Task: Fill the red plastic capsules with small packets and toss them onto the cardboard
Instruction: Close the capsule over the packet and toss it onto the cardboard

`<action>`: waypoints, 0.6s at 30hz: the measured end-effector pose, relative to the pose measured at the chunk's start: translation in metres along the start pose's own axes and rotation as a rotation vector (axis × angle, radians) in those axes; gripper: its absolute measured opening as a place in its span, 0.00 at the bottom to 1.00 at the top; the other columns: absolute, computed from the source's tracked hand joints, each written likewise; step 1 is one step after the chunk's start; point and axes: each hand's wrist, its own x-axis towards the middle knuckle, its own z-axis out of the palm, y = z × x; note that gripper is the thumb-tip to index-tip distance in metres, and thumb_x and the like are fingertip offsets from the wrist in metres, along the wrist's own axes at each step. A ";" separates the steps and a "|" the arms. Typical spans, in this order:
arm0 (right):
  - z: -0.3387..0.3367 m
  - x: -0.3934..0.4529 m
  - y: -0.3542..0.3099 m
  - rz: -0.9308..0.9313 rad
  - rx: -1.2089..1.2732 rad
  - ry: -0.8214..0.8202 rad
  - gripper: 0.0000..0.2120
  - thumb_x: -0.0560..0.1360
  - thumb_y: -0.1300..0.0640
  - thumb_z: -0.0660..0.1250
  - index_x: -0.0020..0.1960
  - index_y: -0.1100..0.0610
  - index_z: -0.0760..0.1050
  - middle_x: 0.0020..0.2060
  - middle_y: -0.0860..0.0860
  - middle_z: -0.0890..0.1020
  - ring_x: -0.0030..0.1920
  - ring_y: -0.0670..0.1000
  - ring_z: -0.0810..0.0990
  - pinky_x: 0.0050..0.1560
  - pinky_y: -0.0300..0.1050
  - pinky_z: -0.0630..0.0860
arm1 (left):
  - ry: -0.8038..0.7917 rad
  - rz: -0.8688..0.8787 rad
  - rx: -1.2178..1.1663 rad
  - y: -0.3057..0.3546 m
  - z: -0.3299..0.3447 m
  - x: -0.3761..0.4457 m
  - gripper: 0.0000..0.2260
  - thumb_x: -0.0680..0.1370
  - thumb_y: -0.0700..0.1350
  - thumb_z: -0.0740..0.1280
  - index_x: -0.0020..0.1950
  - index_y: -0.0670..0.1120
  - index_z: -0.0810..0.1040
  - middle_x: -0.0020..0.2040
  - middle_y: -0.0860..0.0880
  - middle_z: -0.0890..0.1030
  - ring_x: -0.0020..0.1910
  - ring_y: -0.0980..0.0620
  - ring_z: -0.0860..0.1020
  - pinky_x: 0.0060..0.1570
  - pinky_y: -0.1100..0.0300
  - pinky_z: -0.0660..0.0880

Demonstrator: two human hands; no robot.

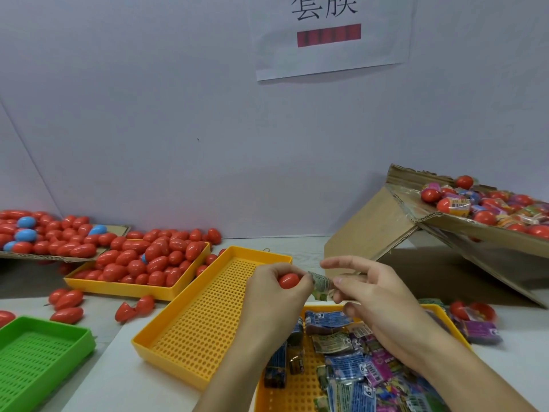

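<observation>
A green tray (38, 358) sits at the tabletop's near left corner, an orange tray (208, 316) lies mid-table, a few blue capsules (26, 223) lie at the far left, and a paper sign (329, 34) hangs on the wall (148, 114).

Centre frame, two hands (326, 292) meet over an empty tray (208, 307). A tray of packets (350, 367) lies lower right; a tray of capsules (142, 263) sits left of centre, with more capsules on cardboard (116, 230) behind it, far left. A tilted cardboard ramp (371, 221) rises at right.
</observation>
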 end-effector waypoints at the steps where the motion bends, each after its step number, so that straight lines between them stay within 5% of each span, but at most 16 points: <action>1: 0.001 0.000 0.000 -0.008 -0.016 0.013 0.11 0.79 0.60 0.67 0.49 0.46 0.84 0.31 0.51 0.80 0.35 0.48 0.77 0.33 0.40 0.73 | 0.023 0.038 0.040 0.000 0.001 0.000 0.08 0.76 0.45 0.72 0.37 0.51 0.82 0.35 0.61 0.81 0.35 0.65 0.78 0.32 0.73 0.73; 3: 0.002 -0.001 0.000 -0.036 -0.073 0.038 0.05 0.77 0.55 0.70 0.51 0.47 0.83 0.32 0.51 0.83 0.35 0.46 0.79 0.34 0.39 0.75 | 0.059 0.115 0.111 -0.001 0.001 0.000 0.10 0.76 0.44 0.72 0.35 0.53 0.81 0.36 0.62 0.81 0.39 0.66 0.78 0.35 0.74 0.73; 7: 0.004 -0.001 0.002 -0.101 -0.235 0.055 0.10 0.73 0.46 0.73 0.54 0.45 0.79 0.36 0.47 0.86 0.37 0.39 0.82 0.40 0.37 0.76 | 0.096 0.224 0.208 -0.004 0.004 -0.001 0.07 0.76 0.46 0.73 0.37 0.54 0.82 0.32 0.59 0.81 0.41 0.65 0.79 0.39 0.70 0.76; 18: 0.004 -0.001 0.010 -0.271 -0.489 0.164 0.09 0.74 0.53 0.72 0.53 0.45 0.79 0.35 0.45 0.83 0.41 0.37 0.81 0.35 0.29 0.75 | 0.089 0.276 0.291 -0.008 0.007 0.001 0.03 0.76 0.47 0.72 0.44 0.51 0.85 0.36 0.61 0.80 0.45 0.67 0.77 0.41 0.73 0.75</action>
